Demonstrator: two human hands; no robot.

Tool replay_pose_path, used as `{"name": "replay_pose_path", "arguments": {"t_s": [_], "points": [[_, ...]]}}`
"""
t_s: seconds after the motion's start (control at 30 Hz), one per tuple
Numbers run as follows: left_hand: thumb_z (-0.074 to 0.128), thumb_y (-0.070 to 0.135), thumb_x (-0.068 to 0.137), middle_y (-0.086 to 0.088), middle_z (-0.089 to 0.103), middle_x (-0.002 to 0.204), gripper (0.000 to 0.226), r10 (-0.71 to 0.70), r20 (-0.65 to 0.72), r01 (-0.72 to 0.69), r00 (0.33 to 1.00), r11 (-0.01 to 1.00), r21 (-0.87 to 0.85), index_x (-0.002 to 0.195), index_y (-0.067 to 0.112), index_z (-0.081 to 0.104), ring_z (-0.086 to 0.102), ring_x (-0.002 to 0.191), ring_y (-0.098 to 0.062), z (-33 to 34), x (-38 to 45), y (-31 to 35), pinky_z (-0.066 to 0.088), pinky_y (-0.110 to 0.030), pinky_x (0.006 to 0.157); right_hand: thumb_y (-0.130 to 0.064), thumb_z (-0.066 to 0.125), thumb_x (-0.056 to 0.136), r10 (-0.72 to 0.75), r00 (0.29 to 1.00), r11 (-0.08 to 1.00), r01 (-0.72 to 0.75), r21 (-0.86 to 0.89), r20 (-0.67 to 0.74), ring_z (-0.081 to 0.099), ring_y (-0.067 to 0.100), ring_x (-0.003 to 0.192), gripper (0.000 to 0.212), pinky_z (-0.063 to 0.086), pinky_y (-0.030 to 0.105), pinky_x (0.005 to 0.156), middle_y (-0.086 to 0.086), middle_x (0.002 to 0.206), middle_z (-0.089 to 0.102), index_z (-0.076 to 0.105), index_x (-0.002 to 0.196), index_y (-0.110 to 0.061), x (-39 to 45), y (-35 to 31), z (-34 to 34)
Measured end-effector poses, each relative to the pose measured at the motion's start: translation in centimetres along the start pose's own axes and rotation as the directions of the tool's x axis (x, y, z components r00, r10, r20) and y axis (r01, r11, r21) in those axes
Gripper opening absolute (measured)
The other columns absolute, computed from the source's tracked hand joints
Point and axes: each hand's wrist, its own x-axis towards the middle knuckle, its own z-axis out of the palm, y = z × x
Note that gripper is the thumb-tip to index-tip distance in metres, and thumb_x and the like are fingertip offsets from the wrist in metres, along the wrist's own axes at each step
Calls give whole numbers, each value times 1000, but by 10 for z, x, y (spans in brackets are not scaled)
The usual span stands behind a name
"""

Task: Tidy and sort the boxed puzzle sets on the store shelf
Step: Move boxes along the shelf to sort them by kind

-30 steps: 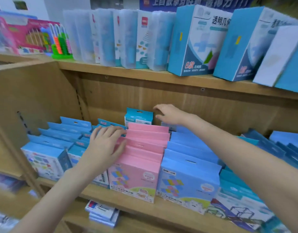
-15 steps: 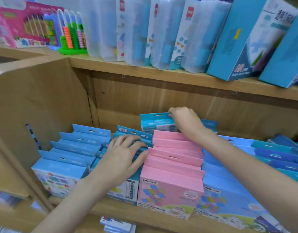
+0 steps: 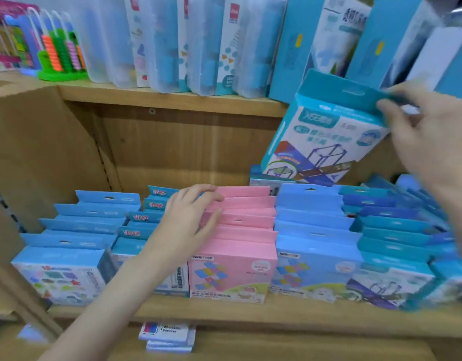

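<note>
My right hand (image 3: 430, 136) pinches the hanging tab of a teal-and-white boxed set (image 3: 321, 136) and holds it tilted in the air above the back of the shelf. My left hand (image 3: 188, 222) rests with relaxed fingers on the left side of the row of pink boxes (image 3: 240, 230), touching the teal boxes (image 3: 141, 225) beside it. Rows of light blue boxes (image 3: 76, 230) stand at the left. More blue boxes (image 3: 313, 230) and teal boxes (image 3: 396, 235) fill the right. Another teal-and-white box (image 3: 266, 178) stands behind the pink row.
The wooden shelf board (image 3: 224, 312) carries the rows. The upper shelf (image 3: 172, 100) holds clear plastic cases (image 3: 167, 43), tall blue boxes (image 3: 329, 35) and a green abacus (image 3: 60, 53). A wooden side panel (image 3: 37, 157) closes the left. Small boxes (image 3: 167, 334) lie below.
My right hand has taken a teal-and-white box from behind the pink row and lifted it up and to the right. My left hand stayed on the pink and teal boxes.
</note>
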Motion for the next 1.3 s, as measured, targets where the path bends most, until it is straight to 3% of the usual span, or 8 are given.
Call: {"name": "replay_pose_path", "arguments": {"t_s": [0.07,0.2,0.37,0.5,0.67,0.77,1.17,1.3], "points": [[38,38,89,1,55,117,36,47,3,-47,999,999,-12,107,17,60,50,111,-19,11,3,18,38,-48,96,-48,43,91,42,998,999,-43,32,39,60,32,73,16,47,31,70,4,86,60,51,94,-34,-9,21,-39],[39,32,89,-2,56,118,34,169,20,-169,985,986,-14,109,13,59,49,111,-21,45,7,59,36,-39,93,-77,30,78,28,982,974,16,-228,188,60,32,76,33,50,46,71,-4,79,60,49,85,-51,-51,64,-108],[40,34,88,-5,57,118,35,200,55,-202,978,978,47,109,13,60,45,109,-22,81,16,96,28,-34,92,-49,42,84,120,915,993,-106,-56,385,58,12,56,25,42,17,52,-13,77,61,56,83,-28,-107,83,-138],[39,40,85,-7,58,116,40,135,66,-142,989,983,118,105,15,62,44,107,-24,93,21,106,24,-35,92,-35,46,85,88,877,996,-90,-18,472,49,-4,68,27,34,1,65,-12,72,52,61,81,-13,-150,104,-110],[41,36,83,-10,59,114,38,76,-7,-74,997,982,171,104,13,63,51,106,-33,99,17,108,27,-38,91,-9,64,83,162,908,980,-103,-168,385,50,22,82,9,46,27,66,10,92,47,66,86,-1,-185,121,-54],[41,34,83,-11,57,116,39,46,-35,-39,998,982,184,107,12,62,48,107,-31,101,11,112,28,-39,92,-9,70,78,86,921,944,47,-327,381,42,24,92,13,52,40,62,15,99,54,68,88,0,-189,124,-48],[34,32,83,-8,57,117,45,32,-38,-26,999,987,158,115,8,56,48,110,-24,84,19,98,25,-45,102,-17,76,70,-52,864,933,221,-284,501,40,24,103,41,46,45,78,7,112,51,55,106,-13,-191,121,-50],[33,32,83,-5,58,115,44,69,-29,-64,997,986,154,114,10,57,45,108,-17,79,19,88,17,-39,105,-37,54,84,29,878,961,108,-256,478,38,20,105,34,45,44,81,6,112,54,55,110,-15,-187,108,-45]]}}
